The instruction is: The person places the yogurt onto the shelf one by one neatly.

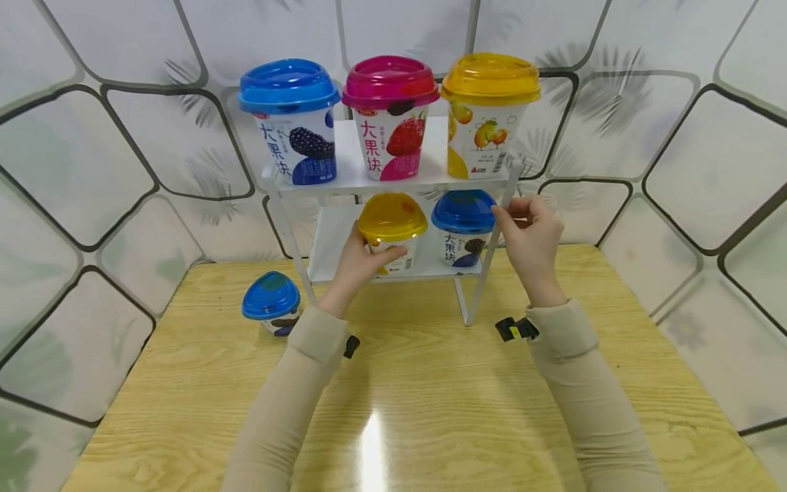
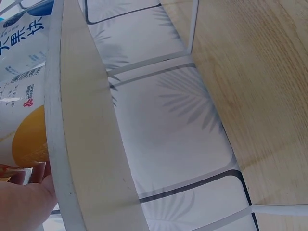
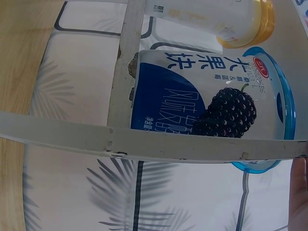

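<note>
My left hand [image 1: 363, 263] grips a yogurt cup with a yellow lid [image 1: 392, 217], thumb across its front, at the lower level of a white two-tier rack [image 1: 393, 183]. In the left wrist view this yellow-and-white cup [image 2: 24, 130] stands behind the shelf edge, fingers at its base. Up at the rack's right side, my right hand [image 1: 531, 236] pinches the post [image 1: 486, 273], its thumb tip beside the lid of a blue-lidded blackberry cup [image 1: 464, 213]. The right wrist view shows that blackberry cup [image 3: 226, 110] partly behind the post, with only part of the hand at the edge.
On the top shelf stand a blue-lidded cup [image 1: 292, 123], a pink-lidded strawberry cup [image 1: 391, 116] and a yellow-lidded cup [image 1: 488, 116]. Another blue-lidded cup [image 1: 272, 304] is on the wooden table [image 1: 430, 410], left of the rack. Patterned wall panels [image 1: 615, 137] stand behind.
</note>
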The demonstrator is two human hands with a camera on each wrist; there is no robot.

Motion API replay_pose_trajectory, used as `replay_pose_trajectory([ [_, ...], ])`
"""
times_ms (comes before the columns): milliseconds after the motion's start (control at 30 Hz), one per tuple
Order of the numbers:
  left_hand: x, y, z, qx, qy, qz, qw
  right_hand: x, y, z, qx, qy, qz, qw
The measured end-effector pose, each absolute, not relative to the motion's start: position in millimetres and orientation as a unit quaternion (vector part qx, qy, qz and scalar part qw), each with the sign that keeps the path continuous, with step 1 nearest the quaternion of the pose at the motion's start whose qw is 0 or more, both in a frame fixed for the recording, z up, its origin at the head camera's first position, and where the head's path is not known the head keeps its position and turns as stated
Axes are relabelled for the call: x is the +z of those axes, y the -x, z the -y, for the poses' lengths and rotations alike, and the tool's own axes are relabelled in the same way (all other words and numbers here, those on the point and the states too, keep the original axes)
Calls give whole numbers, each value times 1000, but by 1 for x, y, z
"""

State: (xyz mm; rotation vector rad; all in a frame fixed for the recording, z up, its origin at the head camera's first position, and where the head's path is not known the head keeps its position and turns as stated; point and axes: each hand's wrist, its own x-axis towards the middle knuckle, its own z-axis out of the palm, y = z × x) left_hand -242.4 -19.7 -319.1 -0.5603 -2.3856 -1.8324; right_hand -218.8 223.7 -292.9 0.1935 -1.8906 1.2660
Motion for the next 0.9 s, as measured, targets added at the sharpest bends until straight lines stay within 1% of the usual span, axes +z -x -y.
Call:
replay_pose_trajectory([
  [133,-311,236,18,-598,181,780,44,-293,219,-224,505,-80,752,416],
  [367,-333,256,17,-594,157,788,25,-293,219,-224,507,-81,751,415],
  [567,-335,258,15,-592,155,790,39,-293,219,-224,510,-83,750,413],
  [900,-335,259,12,-602,153,783,37,-293,219,-224,506,-84,751,416],
])
